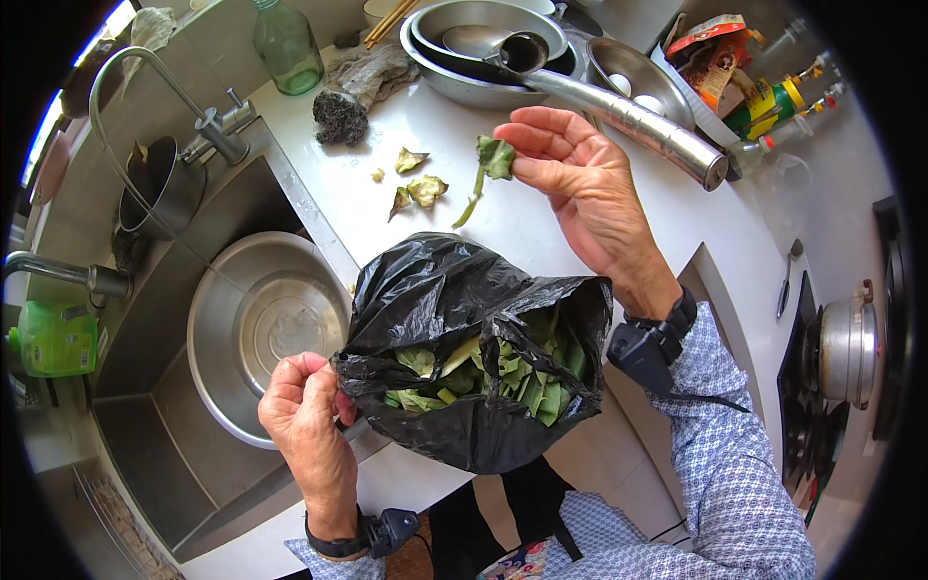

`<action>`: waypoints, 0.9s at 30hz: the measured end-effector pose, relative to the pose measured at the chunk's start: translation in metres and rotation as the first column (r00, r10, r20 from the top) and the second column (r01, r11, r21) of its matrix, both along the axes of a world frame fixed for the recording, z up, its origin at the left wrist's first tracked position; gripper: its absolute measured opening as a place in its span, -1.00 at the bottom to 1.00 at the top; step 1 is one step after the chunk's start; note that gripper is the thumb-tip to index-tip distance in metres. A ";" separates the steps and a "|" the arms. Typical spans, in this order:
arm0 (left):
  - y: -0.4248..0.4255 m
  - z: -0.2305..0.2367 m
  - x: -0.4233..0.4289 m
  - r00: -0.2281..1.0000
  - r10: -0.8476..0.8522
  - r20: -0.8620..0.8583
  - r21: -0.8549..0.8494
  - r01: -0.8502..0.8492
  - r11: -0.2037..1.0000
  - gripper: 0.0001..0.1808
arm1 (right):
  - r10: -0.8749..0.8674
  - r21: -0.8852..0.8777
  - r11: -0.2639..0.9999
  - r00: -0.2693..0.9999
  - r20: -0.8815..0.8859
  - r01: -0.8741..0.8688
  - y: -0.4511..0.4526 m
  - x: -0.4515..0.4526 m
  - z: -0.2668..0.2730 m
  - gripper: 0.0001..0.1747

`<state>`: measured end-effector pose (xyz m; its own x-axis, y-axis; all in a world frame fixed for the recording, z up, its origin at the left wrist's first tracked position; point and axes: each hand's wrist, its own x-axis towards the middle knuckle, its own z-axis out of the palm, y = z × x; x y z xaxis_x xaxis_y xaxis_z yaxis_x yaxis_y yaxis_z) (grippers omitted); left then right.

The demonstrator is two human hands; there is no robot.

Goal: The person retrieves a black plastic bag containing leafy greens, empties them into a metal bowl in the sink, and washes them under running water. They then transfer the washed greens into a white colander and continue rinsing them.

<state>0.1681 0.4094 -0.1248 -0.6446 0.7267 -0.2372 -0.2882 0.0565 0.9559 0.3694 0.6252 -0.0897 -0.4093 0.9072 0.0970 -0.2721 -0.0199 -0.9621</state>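
My left hand pinches the left edge of a black plastic bag. Green leafy vegetable scraps show through the bag's open mouth. Above the bag, my right hand holds a small green leaf with its stem between thumb and fingers. Several wilted, browned leaf pieces lie on the white countertop to the left of that leaf. The bag's underside and deeper contents are hidden.
A steel basin sits in the sink at left, under a curved faucet. Nested metal bowls and a long-handled metal dipper stand at the back. A pot is on the stove at right. Steel wool lies near a green glass bottle.
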 end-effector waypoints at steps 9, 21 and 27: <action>0.002 0.003 0.002 1.000 0.005 -0.010 -0.020 -0.005 1.000 -0.95 | 0.269 0.202 0.928 0.939 0.216 -0.312 0.028 -0.007 -0.010 -0.24; -0.001 0.005 -0.006 0.992 0.034 0.123 0.082 -0.044 0.996 -0.92 | 0.133 0.031 0.986 0.883 0.449 -0.165 -0.040 0.076 -0.005 0.34; 0.000 0.008 -0.002 0.978 0.101 0.181 0.085 -0.118 0.989 -0.89 | 0.221 -0.226 0.965 0.878 0.424 -0.134 -0.098 0.093 -0.009 0.55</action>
